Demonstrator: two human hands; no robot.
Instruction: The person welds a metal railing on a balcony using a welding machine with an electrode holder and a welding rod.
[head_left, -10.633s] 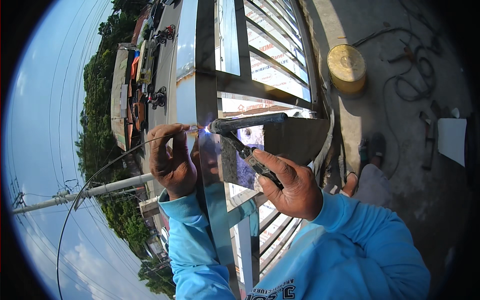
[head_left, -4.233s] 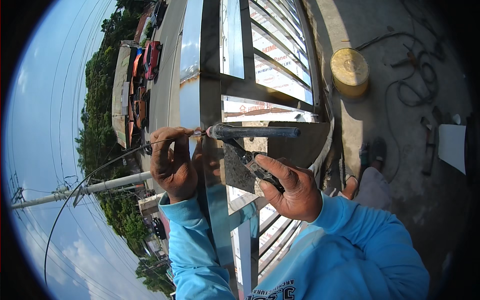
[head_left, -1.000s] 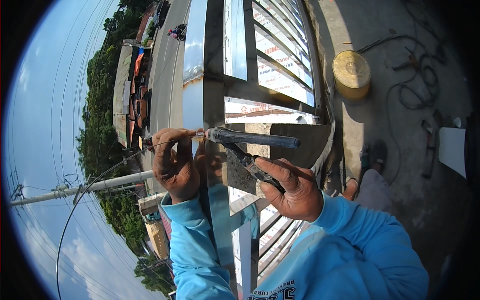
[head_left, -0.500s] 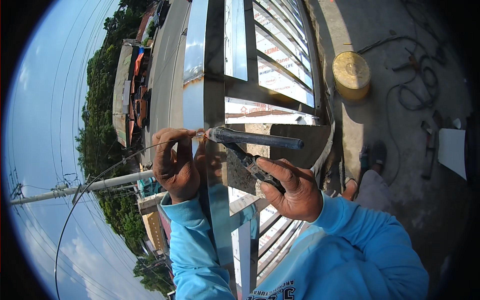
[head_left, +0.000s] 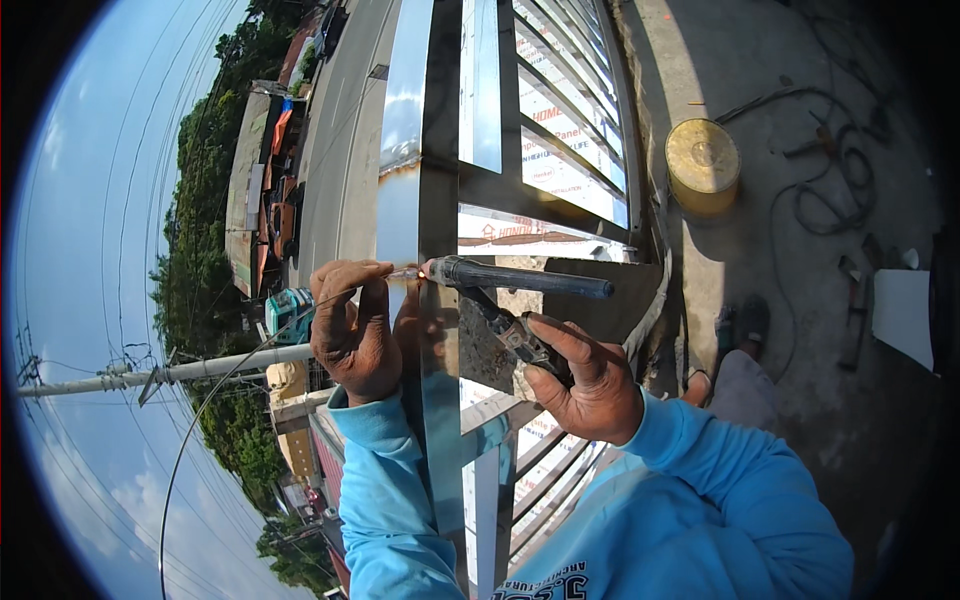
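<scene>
My right hand is closed round the handle of a black TIG welding torch. The torch's nozzle end touches or nearly touches a shiny metal tube frame, and its long back cap points right. A small glow shows at the nozzle. Between thumb and fingertips, my left hand pinches a thin filler rod, whose tip meets the tube beside the nozzle. The rod's tail bends away down and left. Farther up the tube is a brown heat-stained joint.
Slanted metal bars with printed white film fill the frame. On the concrete to the right stand a yellow bucket, coiled cables and a white sheet. Left of the frame are a road and a utility pole.
Both hands keep their grips, and the torch stays at the same joint. The view has shifted slightly, and the rod's tail has swung right. A teal vehicle on the road has moved up the picture.
</scene>
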